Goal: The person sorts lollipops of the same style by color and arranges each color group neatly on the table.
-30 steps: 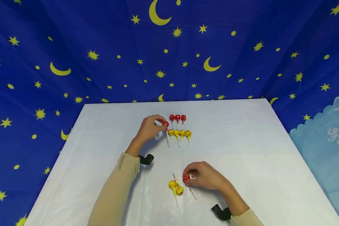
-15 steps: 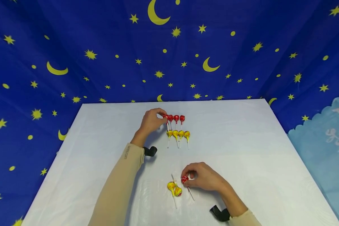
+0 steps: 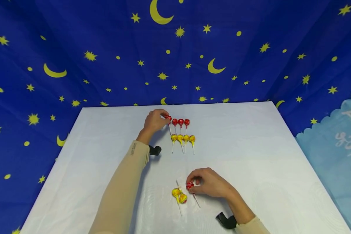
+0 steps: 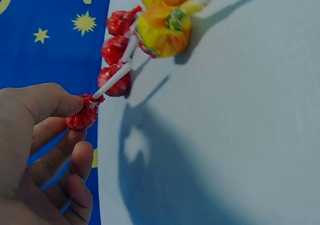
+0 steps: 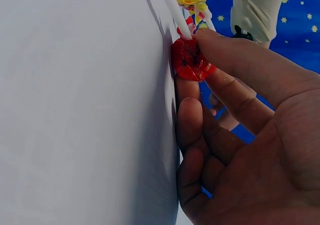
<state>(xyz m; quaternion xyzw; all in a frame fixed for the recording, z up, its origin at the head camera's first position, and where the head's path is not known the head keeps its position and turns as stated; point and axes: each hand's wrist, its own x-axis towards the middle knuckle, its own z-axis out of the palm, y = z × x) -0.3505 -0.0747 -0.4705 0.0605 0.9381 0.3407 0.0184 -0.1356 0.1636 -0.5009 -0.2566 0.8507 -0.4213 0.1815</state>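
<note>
My left hand (image 3: pixel 155 121) pinches a red-wrapped lollipop (image 4: pixel 82 116) by its head, at the left end of a row of red lollipops (image 3: pixel 180 122). Its white stick points toward the row of yellow lollipops (image 3: pixel 180 138) just in front. Nearer to me, my right hand (image 3: pixel 211 182) pinches another red lollipop (image 5: pixel 191 59) between thumb and fingers, its stick slanting down to the right in the head view. Two yellow lollipops (image 3: pixel 175 192) lie crossed just left of that hand, heads side by side.
A white-covered table (image 3: pixel 245 146) bears everything. Behind it hangs a blue curtain (image 3: pixel 111 39) with yellow moons and stars. A light-blue panel with white lettering (image 3: pixel 336 139) stands at the right. Black wrist mounts (image 3: pixel 226 221) stick out below the wrists.
My left hand has carried its red lollipop away from me, from over the yellow row to the left end of the red row. The right hand still holds its lollipop in the same place.
</note>
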